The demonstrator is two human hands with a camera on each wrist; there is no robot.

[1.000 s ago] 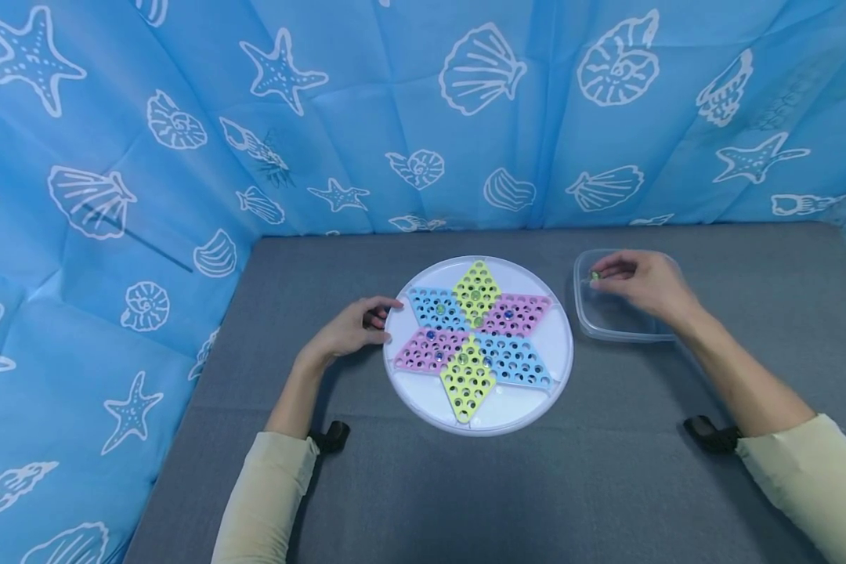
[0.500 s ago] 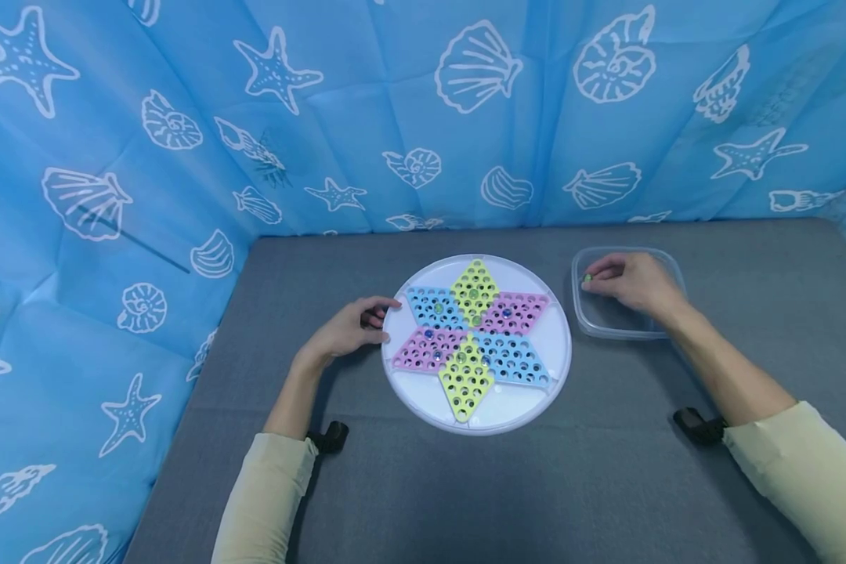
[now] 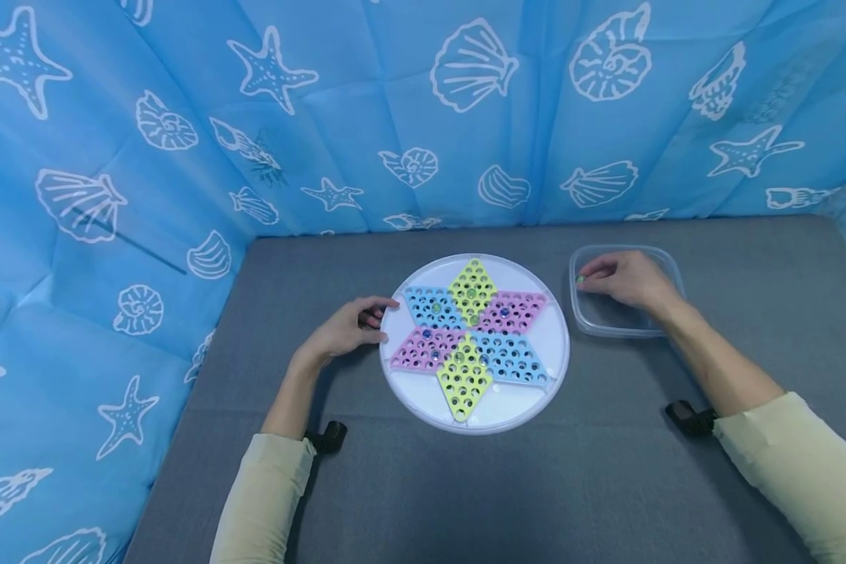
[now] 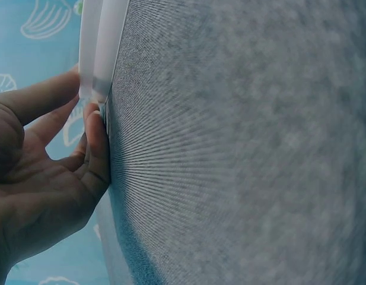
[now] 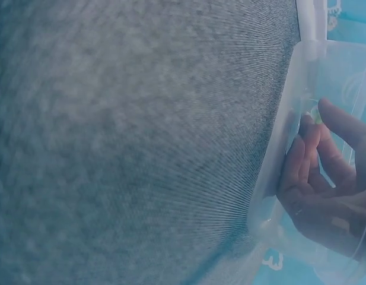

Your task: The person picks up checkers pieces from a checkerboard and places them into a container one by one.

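A round white Chinese checkers board (image 3: 409,388) with a yellow, pink and blue star lies on the grey table. Green and blue marbles sit in several of its holes. At its left rim my left hand (image 3: 345,325) holds the edge between thumb and fingers; the left wrist view shows them at the rim (image 4: 102,47). Right of the board, my right hand (image 3: 627,280) reaches into a clear plastic container (image 3: 606,330). Thumb and fingertips pinch a green marble (image 3: 580,279), also seen through the container wall as a small greenish marble (image 5: 316,113).
A blue curtain (image 3: 366,94) printed with white shells and starfish hangs behind and left of the table (image 3: 423,501). Black wrist mounts (image 3: 330,437) sit on both forearms. The container's wall stands around the right hand.
The right hand, pinching the green marble, has shifted slightly left toward the container's left wall. The left hand stays at the board's rim. The whole view drifts slightly.
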